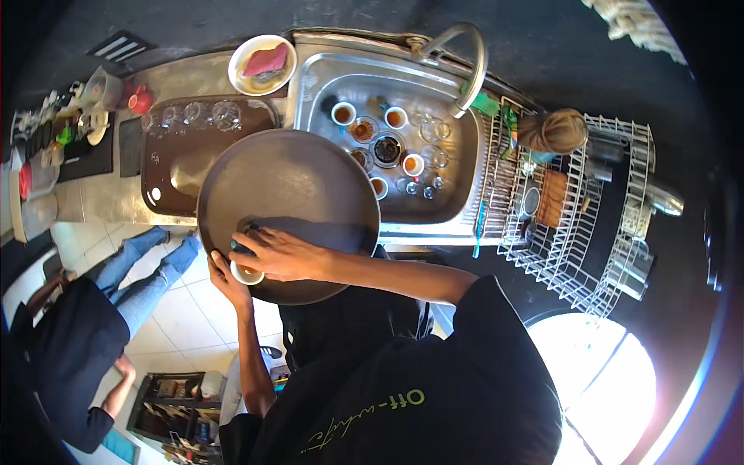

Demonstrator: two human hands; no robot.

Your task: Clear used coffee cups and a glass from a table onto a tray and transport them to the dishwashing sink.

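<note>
A large round brown serving tray (290,174) is held in front of my body, overlapping the sink's left edge. My left hand (229,282) grips its near left rim, thumb on top. Over the tray, my right hand (282,253) has its fingers curled around a dark teal cup (241,248), which they mostly hide. Close beside it, between both hands, is a white cup (249,275) with brown residue inside. In the steel sink (447,203), several white cups (396,118) with brown liquid and several clear glasses (433,129) surround the drain (387,150).
A curved faucet (479,58) arches over the sink. Left of it lie a brown rectangular tray (192,145) with upturned glasses and a bowl (263,40) holding a pink cloth. A wire dish rack (575,279) stands right. Another person (75,343) is at the far left.
</note>
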